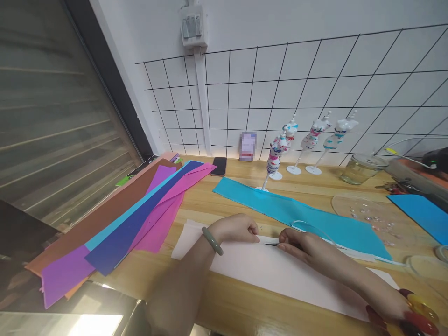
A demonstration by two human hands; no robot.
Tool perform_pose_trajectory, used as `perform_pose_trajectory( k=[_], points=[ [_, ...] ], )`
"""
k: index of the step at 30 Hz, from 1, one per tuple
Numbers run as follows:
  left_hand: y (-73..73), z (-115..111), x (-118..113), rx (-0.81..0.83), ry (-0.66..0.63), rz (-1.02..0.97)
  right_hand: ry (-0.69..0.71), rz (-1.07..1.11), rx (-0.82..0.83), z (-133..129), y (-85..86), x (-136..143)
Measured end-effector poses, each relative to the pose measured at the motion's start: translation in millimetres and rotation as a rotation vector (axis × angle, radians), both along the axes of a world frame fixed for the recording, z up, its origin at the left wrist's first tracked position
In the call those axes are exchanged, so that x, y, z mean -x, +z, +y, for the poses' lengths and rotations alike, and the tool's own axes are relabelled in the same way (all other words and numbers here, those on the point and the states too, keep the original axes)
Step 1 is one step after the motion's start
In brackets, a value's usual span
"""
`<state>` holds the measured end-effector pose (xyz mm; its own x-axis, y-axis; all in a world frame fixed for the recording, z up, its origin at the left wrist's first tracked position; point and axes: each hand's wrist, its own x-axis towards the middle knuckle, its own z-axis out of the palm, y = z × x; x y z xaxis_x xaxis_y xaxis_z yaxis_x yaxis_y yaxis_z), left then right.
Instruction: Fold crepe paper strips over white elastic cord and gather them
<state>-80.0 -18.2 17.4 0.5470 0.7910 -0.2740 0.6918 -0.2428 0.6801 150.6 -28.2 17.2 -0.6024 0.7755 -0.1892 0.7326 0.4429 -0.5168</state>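
The fingertips of the left hand (240, 227) were curled together at the far edge of a pale pink sheet (273, 273), though whether they gripped it could not be told; the right hand (303, 242), just beside, had thumb and forefinger pinched on a narrow white strip (269, 240) along that edge. Between the hands showed a dark sliver (270, 244), perhaps a slim tool, perhaps only shadow. The strip could have skewed if the two hands pulled unevenly, and the sheet, which looked thin, could have creased under the forearms lying across it. The right forearm hid part of its right side, and the bead bracelet (420, 312) at the lower right was blurred. Just beyond lay a turquoise sheet (280, 205), with a thin white loop (297, 221) over it that might have snagged on the right hand; where its ends led was unclear. Behind stood small dress forms (274, 158), one at the turquoise sheet's edge, where a tug could have tipped it. Further right, the picture's edge cut off a blue sheet (422, 217); against the wall, a small card (248, 146) was too pixelated to read.
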Motion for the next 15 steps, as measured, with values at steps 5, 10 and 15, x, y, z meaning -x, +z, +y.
perform_pose_trajectory(
  k=[5,10,15],
  points=[
    [2.9,1.6,4.0,0.035,0.038,0.007,-0.040,0.017,0.009,-3.6,1.6,0.8],
    [3.8,2.7,4.6,0.049,0.033,0.005,-0.062,0.026,-0.001,-7.0,5.0,2.6],
    [0.9,4.2,5.1,0.042,0.033,-0.009,-0.057,0.052,-0.014,-3.6,-2.4,0.9]
  ],
)
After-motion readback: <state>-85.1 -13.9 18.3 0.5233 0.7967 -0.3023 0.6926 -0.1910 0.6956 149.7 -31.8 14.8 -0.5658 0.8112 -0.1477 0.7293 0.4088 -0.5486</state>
